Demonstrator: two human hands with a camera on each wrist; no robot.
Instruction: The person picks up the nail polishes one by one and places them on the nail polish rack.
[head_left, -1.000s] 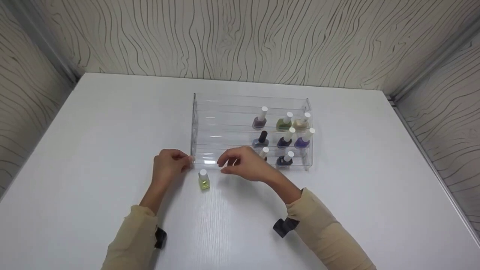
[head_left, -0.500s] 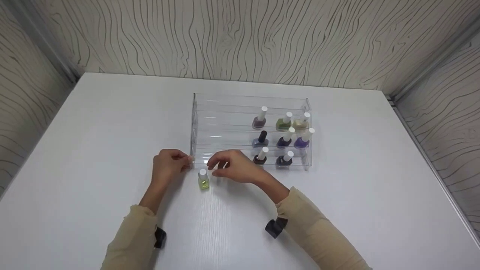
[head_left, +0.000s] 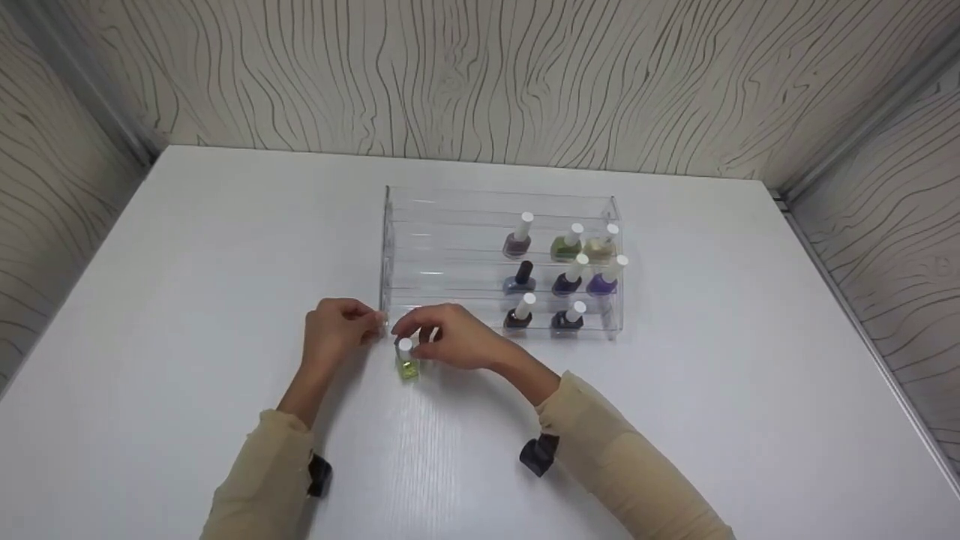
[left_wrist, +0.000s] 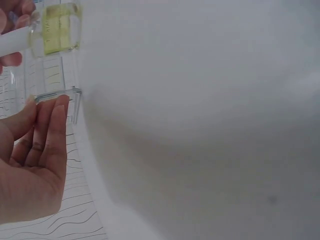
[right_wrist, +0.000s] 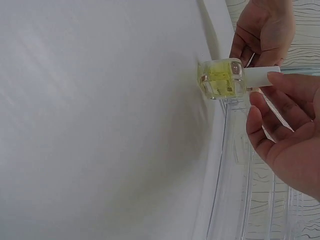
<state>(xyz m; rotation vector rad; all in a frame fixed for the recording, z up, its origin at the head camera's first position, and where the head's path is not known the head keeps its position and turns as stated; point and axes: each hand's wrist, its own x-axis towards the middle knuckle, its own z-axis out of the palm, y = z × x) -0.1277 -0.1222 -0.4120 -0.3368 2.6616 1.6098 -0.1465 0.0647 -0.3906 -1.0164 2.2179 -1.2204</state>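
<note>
A small nail polish bottle [head_left: 408, 367] with yellow-green contents and a white cap stands upright on the table, just in front of the clear tiered rack [head_left: 442, 300]. My right hand [head_left: 457, 337] has its thumb and fingers around the white cap [right_wrist: 261, 76]; the thumb touches it, and the far fingertip is partly hidden behind it. My left hand [head_left: 334, 330] pinches the rack's front left corner between thumb and fingers, as the left wrist view shows on the clear panel edge [left_wrist: 55, 94].
Several nail polish bottles stand in the right half of the rack, among them a purple one [head_left: 602, 283], a green one [head_left: 568, 247] and a black-capped one [head_left: 520, 283]. A wood-grain patterned wall [head_left: 465, 82] rises behind the white table [head_left: 712, 375].
My right hand has moved left along the rack's front to the yellow-green bottle and now reaches its cap. My left hand stays at the rack corner.
</note>
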